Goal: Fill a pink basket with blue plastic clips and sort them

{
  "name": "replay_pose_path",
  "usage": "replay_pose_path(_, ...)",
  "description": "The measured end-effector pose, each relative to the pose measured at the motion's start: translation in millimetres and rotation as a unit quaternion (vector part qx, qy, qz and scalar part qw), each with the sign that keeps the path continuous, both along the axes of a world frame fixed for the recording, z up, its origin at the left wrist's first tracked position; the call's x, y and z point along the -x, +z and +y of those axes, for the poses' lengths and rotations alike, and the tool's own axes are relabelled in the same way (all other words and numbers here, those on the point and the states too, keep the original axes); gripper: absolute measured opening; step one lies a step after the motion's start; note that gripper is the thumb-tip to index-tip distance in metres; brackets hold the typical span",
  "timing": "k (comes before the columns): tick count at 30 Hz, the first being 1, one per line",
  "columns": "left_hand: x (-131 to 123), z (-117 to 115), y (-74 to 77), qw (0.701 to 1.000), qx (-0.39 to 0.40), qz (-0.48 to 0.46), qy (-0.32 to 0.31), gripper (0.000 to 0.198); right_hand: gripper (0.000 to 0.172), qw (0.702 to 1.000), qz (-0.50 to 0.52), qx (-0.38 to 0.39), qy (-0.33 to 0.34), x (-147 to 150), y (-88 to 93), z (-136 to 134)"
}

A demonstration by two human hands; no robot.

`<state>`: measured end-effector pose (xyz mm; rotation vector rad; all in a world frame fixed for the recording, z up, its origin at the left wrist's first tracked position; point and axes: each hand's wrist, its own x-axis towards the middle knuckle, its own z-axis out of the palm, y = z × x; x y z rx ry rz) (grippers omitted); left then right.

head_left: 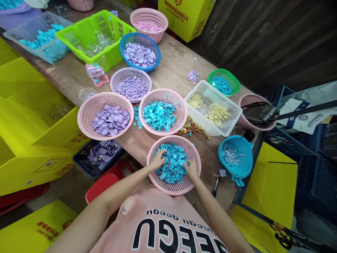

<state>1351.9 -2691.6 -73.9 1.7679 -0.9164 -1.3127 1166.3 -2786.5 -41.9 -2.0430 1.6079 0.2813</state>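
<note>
Wooden table (168,75): we record it running from far left to near right, with yellow cartons (31,140) stacked along its left side.

Green crate (92,35), far left: holds clear parts.

White rectangular basket (226,119), right of centre: holds pale yellow pieces.

Pink basket (171,188), near edge of the table, just in front of us: filled with small blue plastic pieces (172,165). Both our hands are inside it.

Pink basket, middle (181,112): just beyond the near one, also filled with blue pieces.

Pink basket, left (86,112): holds lilac shell-shaped parts.

Blue bowl (237,156), near right: a few pale pieces lie in it.

Left hand (158,159): fingers curled down into the blue pieces at the left side of the near basket; we cannot tell whether it grips any.

Right hand (191,168): resting on the pieces at the right side of the same basket, fingers bent; whether anything is pinched we cannot tell.
</note>
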Motion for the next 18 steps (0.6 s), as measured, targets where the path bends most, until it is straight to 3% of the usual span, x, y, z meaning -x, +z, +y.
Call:
replay_pose_path(4, -2, 0, -7.1, 0.992, -0.027, 0.121, 0.034, 0.04, 0.041, 0.992, 0.098, -0.021, 0.08, -15, 5.7, 6)
replay_pose_path(6, -3, 0, -4.2, 0.999, -0.008, 0.052, 0.005, 0.045, 0.045, 0.989, 0.109, -0.032, 0.093, -18, 8.8, 6)
replay_pose_path(8, -5, 0, 3.7, 0.993, 0.025, -0.096, -0.059, 0.05, 0.043, 0.991, 0.089, -0.027, 0.091, -16, 9.6, 5)
replay_pose_path(11, 0, 1, 17.0, 0.943, 0.054, -0.255, -0.208, 0.048, 0.031, 0.998, 0.042, -0.019, 0.046, -9, 6.2, 2)
replay_pose_path(14, 18, 3, 20.3, 0.903, 0.058, -0.252, -0.343, 0.044, 0.022, 0.999, -0.014, -0.019, -0.031, 0, 2.0, -2)
replay_pose_path(16, 35, 5, 15.3, 0.9, 0.057, -0.217, -0.374, 0.045, 0.016, 0.993, -0.074, -0.019, -0.088, 4, 2.0, -6)
replay_pose_path(18, 50, 6, 7.8, 0.931, 0.043, -0.16, -0.326, 0.049, 0.015, 0.976, -0.15, -0.044, -0.152, 6, 4.7, -9)
